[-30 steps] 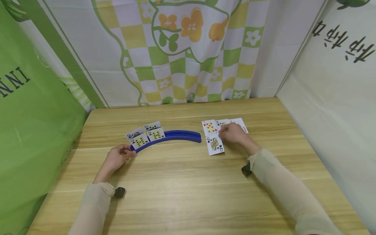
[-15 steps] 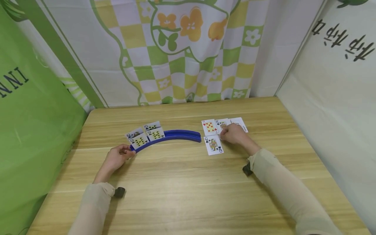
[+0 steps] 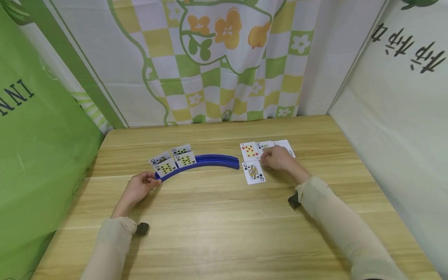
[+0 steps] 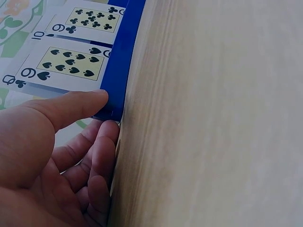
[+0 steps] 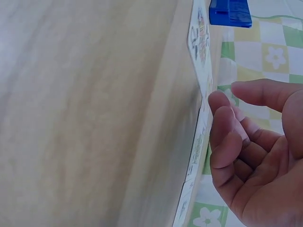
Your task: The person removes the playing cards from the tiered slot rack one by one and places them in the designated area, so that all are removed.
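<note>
My left hand (image 3: 137, 189) pinches the left end of a curved blue card holder (image 3: 218, 160), thumb in front and fingers behind. Standing in it are a nine of spades (image 4: 71, 64) and a nine of clubs (image 4: 92, 21) in front, with a queen (image 3: 161, 160) and a ten (image 3: 181, 149) partly hidden behind. On the right, my right hand (image 3: 278, 157) hovers low over the flat cards, its fingers loosely bent and the thumb apart, nothing seen between them. Nearest to it lie a queen of spades (image 3: 254, 172) and a king of spades (image 3: 263, 147), partly covered by the hand.
A seven of hearts (image 3: 249, 151) lies left of the king. Another mostly white card (image 3: 287, 147) lies at the right, partly behind the hand. Patterned cloth (image 3: 224, 77) hangs behind the wooden table (image 3: 217, 229), with fabric walls on both sides.
The queen of spades has shifted slightly left on the table, away from my right fingertips. My right hand has stayed nearly in place. The left hand and the card holder have not moved.
</note>
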Demonstrator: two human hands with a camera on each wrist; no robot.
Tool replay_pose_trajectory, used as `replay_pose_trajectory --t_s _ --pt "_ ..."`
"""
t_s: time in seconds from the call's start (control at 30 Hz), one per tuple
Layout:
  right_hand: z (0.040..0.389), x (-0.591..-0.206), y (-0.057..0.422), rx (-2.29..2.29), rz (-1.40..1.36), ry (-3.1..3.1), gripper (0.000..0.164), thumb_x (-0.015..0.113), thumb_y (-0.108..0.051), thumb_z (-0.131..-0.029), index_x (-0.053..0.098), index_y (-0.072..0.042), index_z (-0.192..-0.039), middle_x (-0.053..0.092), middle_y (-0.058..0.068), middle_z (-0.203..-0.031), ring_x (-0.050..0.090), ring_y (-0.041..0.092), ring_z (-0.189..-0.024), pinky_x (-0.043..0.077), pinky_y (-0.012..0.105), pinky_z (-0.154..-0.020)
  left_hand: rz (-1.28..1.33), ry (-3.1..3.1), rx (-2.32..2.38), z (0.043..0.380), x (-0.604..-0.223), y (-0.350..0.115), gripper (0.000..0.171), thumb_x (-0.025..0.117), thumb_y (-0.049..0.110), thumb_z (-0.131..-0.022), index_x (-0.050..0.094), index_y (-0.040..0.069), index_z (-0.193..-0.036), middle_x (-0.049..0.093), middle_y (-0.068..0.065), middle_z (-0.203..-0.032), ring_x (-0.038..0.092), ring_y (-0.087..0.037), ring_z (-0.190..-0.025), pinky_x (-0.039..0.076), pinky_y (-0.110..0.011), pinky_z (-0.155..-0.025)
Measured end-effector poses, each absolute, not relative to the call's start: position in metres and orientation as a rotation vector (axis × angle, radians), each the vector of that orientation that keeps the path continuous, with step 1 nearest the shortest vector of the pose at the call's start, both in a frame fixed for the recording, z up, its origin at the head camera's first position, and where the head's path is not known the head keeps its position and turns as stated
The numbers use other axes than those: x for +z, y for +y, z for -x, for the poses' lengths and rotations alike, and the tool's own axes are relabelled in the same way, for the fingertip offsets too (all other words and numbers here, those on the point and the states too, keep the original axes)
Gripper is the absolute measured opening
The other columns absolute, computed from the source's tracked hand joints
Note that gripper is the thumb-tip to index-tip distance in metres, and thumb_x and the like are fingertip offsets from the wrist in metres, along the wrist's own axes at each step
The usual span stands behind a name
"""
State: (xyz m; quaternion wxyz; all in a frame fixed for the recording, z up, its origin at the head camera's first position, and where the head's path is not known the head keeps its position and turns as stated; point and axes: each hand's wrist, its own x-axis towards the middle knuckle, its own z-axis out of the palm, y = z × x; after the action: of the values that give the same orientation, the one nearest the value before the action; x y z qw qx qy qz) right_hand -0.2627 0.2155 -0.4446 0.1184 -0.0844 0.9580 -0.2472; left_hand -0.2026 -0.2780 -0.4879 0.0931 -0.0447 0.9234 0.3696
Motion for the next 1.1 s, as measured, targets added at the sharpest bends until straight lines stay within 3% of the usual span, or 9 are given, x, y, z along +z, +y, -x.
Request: replay_pose_trajectory --t_s 0.27,0.4,0.67,1.1 --pt "0.261 -0.438 0.21 -0.764 0.223 2.783 0.023 0.063 -0.028 -0.093 0.073 -0.011 -0.105 0.072 0.009 -0.1 0.061 0.022 -0.087 0.046 0.034 -0.077 0.133 2.749 1.082 0.202 -0.487 -0.278 0.042 0.071 0.035 -0.093 0.063 0.002 -0.118 0.067 -0.014 -0.104 0.058 -0.02 -0.086 0.047 -0.028 -0.069" --pt "0.261 -0.435 0.206 -0.824 0.206 2.753 0.023 0.063 -0.03 -0.094 0.072 -0.012 -0.106 0.071 0.008 -0.099 0.06 0.02 -0.079 0.046 0.031 -0.07 0.141 2.738 1.098 0.201 -0.488 -0.278 0.042 0.071 0.035 -0.093 0.063 0.003 -0.118 0.067 -0.014 -0.104 0.058 -0.02 -0.086 0.048 -0.027 -0.069" --pt "0.262 -0.431 0.2 -0.958 0.231 2.71 0.023 0.061 -0.027 -0.095 0.072 -0.012 -0.106 0.076 0.006 -0.094 0.064 0.019 -0.078 0.046 0.028 -0.066 0.147 2.731 1.108 0.202 -0.487 -0.278 0.042 0.071 0.037 -0.093 0.063 0.003 -0.118 0.067 -0.014 -0.104 0.058 -0.02 -0.086 0.048 -0.027 -0.068" --pt "0.263 -0.431 0.185 -1.214 0.286 2.615 0.021 0.059 -0.018 -0.095 0.07 -0.006 -0.109 0.075 0.012 -0.097 0.07 0.026 -0.083 0.053 0.026 -0.067 0.136 2.74 1.107 0.202 -0.488 -0.278 0.041 0.071 0.035 -0.093 0.063 0.003 -0.117 0.067 -0.013 -0.102 0.058 -0.019 -0.085 0.048 -0.027 -0.067"
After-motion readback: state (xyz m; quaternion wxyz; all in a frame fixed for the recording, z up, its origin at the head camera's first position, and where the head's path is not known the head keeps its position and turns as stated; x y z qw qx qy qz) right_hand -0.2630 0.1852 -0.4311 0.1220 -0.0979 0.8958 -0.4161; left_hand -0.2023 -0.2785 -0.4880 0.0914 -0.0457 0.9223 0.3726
